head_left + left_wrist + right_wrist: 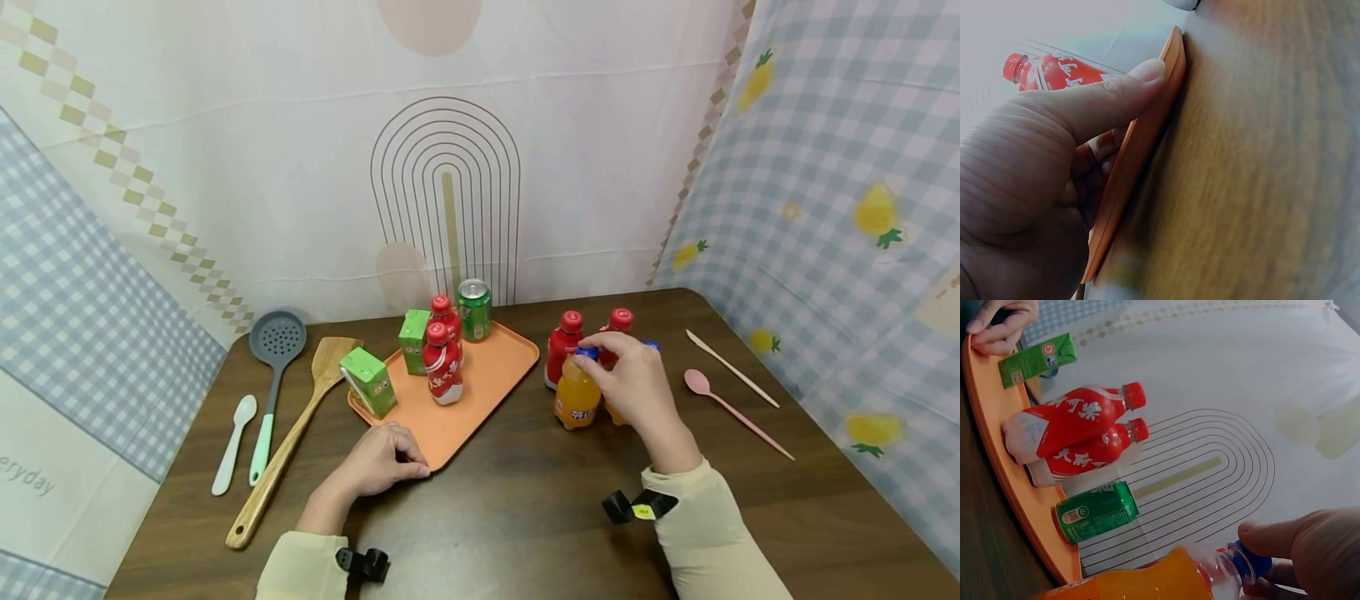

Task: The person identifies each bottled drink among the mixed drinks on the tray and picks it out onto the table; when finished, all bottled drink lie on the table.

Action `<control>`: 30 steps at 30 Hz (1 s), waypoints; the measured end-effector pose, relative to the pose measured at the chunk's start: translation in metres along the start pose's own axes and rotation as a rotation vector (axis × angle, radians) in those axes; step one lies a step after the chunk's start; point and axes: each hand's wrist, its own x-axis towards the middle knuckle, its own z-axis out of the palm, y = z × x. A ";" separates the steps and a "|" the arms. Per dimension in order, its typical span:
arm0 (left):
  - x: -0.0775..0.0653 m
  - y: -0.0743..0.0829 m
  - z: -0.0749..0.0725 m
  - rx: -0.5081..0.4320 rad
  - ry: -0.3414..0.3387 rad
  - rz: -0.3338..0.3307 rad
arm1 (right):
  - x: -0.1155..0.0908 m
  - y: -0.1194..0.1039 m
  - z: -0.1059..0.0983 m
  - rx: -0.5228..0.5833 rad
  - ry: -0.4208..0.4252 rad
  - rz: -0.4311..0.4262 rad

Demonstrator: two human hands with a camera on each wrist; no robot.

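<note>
My right hand pinches the blue cap of an orange soda bottle between thumb and fingers. The bottle stands upright, right of the orange tray. My left hand holds the tray's near edge, its thumb on the rim and its other fingers curled. On the tray stand two red-labelled bottles, a green can and a green drink carton. A second carton leans at the left rim. My right hand partly hides another blue-capped orange bottle.
Two more red bottles stand behind the orange ones. At left lie a white spoon, a grey skimmer and a wooden spatula. A pink spoon and a pale thin stick lie at right.
</note>
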 end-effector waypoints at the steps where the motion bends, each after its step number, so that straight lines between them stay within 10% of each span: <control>1: 0.000 0.000 0.000 -0.001 -0.001 -0.001 | 0.000 0.000 0.000 -0.005 0.002 0.002; 13: 0.000 0.002 -0.001 -0.005 -0.007 -0.016 | 0.000 -0.001 -0.001 -0.010 -0.050 0.061; 30: 0.000 0.001 -0.001 0.010 0.006 0.009 | -0.008 -0.035 0.003 0.117 0.076 -0.129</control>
